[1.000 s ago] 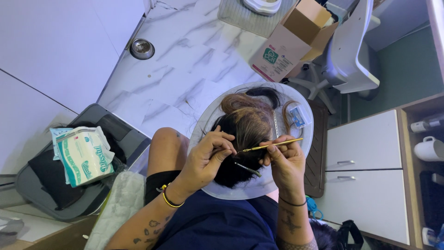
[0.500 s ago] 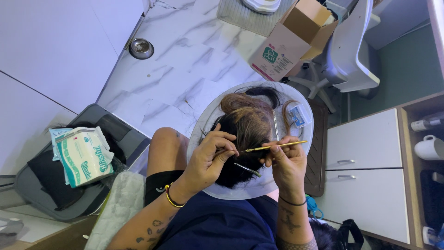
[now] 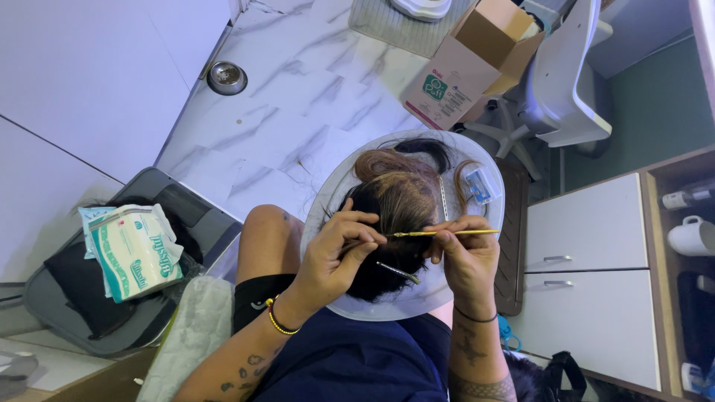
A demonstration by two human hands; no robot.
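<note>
Round white plastic tray point(image 3: 339, 190) resting on lap, glossy rim, carrying a dark brown wig with lighter brown streaks point(image 3: 398, 216), strands fine and matted at centre. Left hand point(image 3: 335, 257) pressing down on wig's left side, fingers point(image 3: 365, 237) pinched on a small lock of hair. Right hand point(image 3: 465, 260) just beside it, fingers clenched around a thin yellow rod-shaped tool point(image 3: 447, 233), lying level across wig, tip meeting the left hand's pinch. Slim dark metal hair clip point(image 3: 396, 272) clamped in hair between both hands. Small clear blue plastic box point(image 3: 480, 184) on tray's right edge. Yellow beaded bracelet point(image 3: 277, 321) on left wrist. White marble-veined floor point(image 3: 298, 112) beyond; open brown cardboard box point(image 3: 477, 59) near white chair point(image 3: 566, 89). Soft green-white wipes pack point(image 3: 134, 249) on grey case, well apart to left.
</note>
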